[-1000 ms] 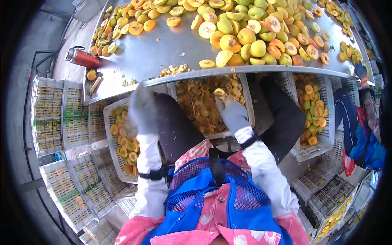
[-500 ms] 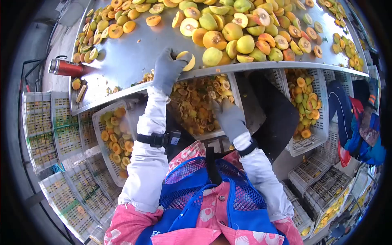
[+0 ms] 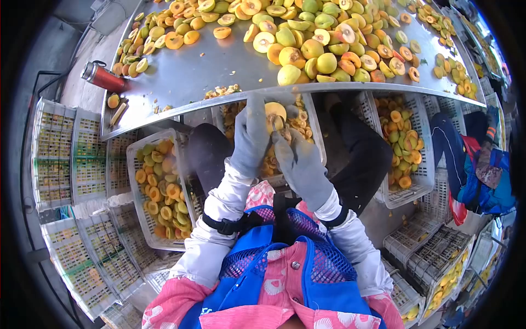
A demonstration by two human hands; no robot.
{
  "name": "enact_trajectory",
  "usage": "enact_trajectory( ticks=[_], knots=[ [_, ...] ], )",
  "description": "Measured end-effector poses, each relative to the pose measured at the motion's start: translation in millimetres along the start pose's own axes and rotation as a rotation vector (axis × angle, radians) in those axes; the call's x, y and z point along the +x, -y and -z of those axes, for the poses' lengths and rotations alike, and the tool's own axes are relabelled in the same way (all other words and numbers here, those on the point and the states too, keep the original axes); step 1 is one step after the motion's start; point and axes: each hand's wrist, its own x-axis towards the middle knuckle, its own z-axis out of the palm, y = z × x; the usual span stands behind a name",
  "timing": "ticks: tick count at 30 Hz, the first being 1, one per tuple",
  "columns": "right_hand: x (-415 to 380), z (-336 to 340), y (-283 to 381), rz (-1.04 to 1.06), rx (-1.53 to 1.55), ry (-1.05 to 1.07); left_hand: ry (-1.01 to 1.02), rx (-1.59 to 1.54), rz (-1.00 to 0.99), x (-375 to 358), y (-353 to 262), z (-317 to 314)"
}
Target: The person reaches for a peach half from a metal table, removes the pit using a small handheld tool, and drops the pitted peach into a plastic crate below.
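Observation:
My gloved left hand (image 3: 251, 136) is closed around a peach half (image 3: 275, 111), its cut face turned up, just in front of the table's near edge. My gloved right hand (image 3: 300, 160) meets it from the right, fingers pinched at the fruit's lower side. A small, thin dark thing shows at those fingertips, too small to name. Below both hands sits a crate (image 3: 318, 129) of pits and fruit scraps, partly hidden by them. Many halved peaches (image 3: 312, 49) are heaped on the metal table (image 3: 235, 68).
Crates of peach halves stand at the left (image 3: 134, 192) and right (image 3: 433, 170). A red flask (image 3: 107, 78) lies on the table's left end near a small wooden-handled tool (image 3: 118, 113). Stacked crates (image 3: 55, 153) line the left side. Another person (image 3: 482, 164) sits at far right.
My left hand has brought the peach half from the table edge down over the scrap crate. My right hand has come up against it. The view has shifted slightly.

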Motion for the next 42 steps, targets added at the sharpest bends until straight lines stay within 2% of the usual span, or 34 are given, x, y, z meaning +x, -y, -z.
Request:
enact_trajectory(
  ticks=[2, 4, 8, 11, 13, 16, 18, 19, 21, 22, 24, 26, 27, 28, 29, 30, 31, 33, 34, 35, 37, 42],
  knots=[
    [-2.9, 4.2, 8.4, 0.028, 0.089, -0.006, 0.028, 0.080, -0.080, -7.3, -3.8, -5.4],
    [-6.8, 6.6, 14.7, 0.082, 0.102, -0.004, -0.051, 0.026, -0.194, -18.4, -5.2, -13.3],
    [-14.2, 1.5, 21.4, 0.164, 0.131, -0.072, -0.073, 0.014, -0.286, -24.4, -8.9, -18.8],
    [-14.6, 1.0, 20.1, 0.047, 0.209, 0.052, -0.112, 0.009, -0.168, -26.0, -17.9, -15.4],
    [-17.9, 4.0, 20.1, 0.030, 0.189, 0.059, -0.006, 0.085, 0.099, -21.9, -23.1, -7.0],
    [-18.2, 8.4, 21.4, 0.005, 0.178, 0.112, -0.029, 0.120, 0.037, -24.9, -19.8, -9.9],
    [-19.7, 11.8, 28.2, -0.231, 0.366, 0.261, -0.035, 0.161, -0.015, -26.2, -18.8, -9.8],
    [-19.4, 16.9, 33.2, -0.233, 0.368, 0.256, -0.027, 0.127, -0.019, -28.0, -17.7, -8.2],
    [-17.6, 32.3, 45.6, -0.538, 0.708, 0.504, -0.016, 0.093, -0.020, -29.6, -20.9, -8.9],
    [-14.8, 36.6, 47.0, -0.538, 0.710, 0.502, 0.003, 0.079, 0.044, -28.9, -28.2, -10.9],
    [-10.8, 42.1, 48.6, -0.803, 1.001, 0.708, 0.014, 0.063, 0.111, -27.3, -32.2, -9.3],
    [-11.4, 42.6, 54.4, -0.825, 0.976, 0.698, 0.086, 0.073, 0.278, -22.0, -33.2, -5.2],
    [-11.4, 42.2, 55.9, -0.844, 0.951, 0.685, 0.083, 0.074, 0.277, -22.5, -32.0, -5.3],
    [-10.9, 40.8, 52.8, -0.843, 0.953, 0.688, 0.053, 0.220, 0.239, -23.3, -29.7, -6.6],
    [-9.1, 39.0, 45.9, -0.936, 1.048, 0.772, 0.022, 0.367, 0.197, -23.4, -28.3, -8.1],
    [-8.3, 38.5, 40.7, -1.030, 1.141, 0.858, 0.050, 0.378, 0.079, -27.0, -27.4, -9.5],
    [-9.0, 40.5, 37.8, -1.032, 1.142, 0.864, 0.045, 0.381, 0.081, -27.7, -23.5, -8.9],
    [-8.6, 44.3, 33.5, -0.887, 1.279, 0.991, 0.180, 0.206, -0.049, -26.3, -16.0, -5.4],
    [-10.4, 45.3, 35.8, -0.860, 1.327, 0.993, 0.242, 0.129, 0.107, -24.9, -24.9, -3.6],
    [-10.0, 45.3, 35.4, -0.857, 1.331, 0.997, 0.240, 0.134, 0.106, -24.2, -22.0, -1.8],
    [-10.0, 46.5, 32.1, -0.865, 1.348, 0.996, 0.258, -0.099, 0.235, -22.7, -11.7, -1.7],
    [-8.9, 26.9, 2.6, -0.901, 1.651, 1.122, 0.309, -0.213, 0.305, -13.3, 9.5, 7.3]
  ],
)
